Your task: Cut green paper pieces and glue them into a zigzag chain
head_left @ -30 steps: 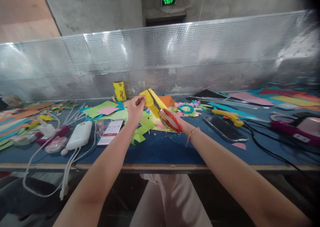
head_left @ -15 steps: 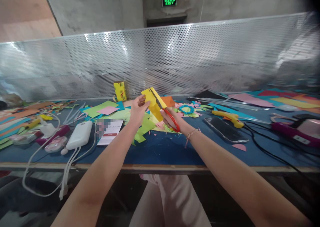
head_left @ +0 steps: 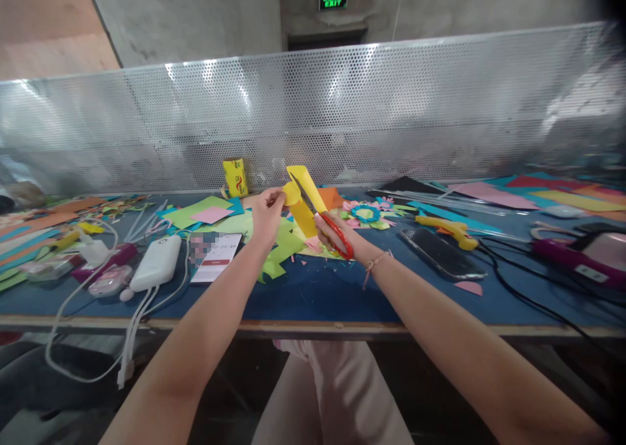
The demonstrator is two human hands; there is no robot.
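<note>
My left hand (head_left: 268,211) pinches the left edge of a piece of yellow paper (head_left: 307,222), which is held up above the table and curls near my fingers. My right hand (head_left: 337,235) is wrapped round the red handles of a pair of scissors (head_left: 345,239). The scissors' blades point up and to the left across the yellow paper, with paper on both sides of them. Under my hands lie green paper pieces (head_left: 281,252) and small scraps. A blue and pink paper flower (head_left: 366,214) rests just right of the scissors.
To the left are a lit phone (head_left: 215,259), a white power bank (head_left: 155,262) with cables, and a yellow packet (head_left: 235,177) by the perforated metal screen (head_left: 195,125). At right lie a dark phone (head_left: 443,254), a yellow glue gun (head_left: 452,230) with black cable, and coloured paper sheets (head_left: 493,196).
My left hand has shifted slightly left and closed into a pinch. The yellow paper's left part now curls toward it, and its upper strip stands higher beside the blades.
</note>
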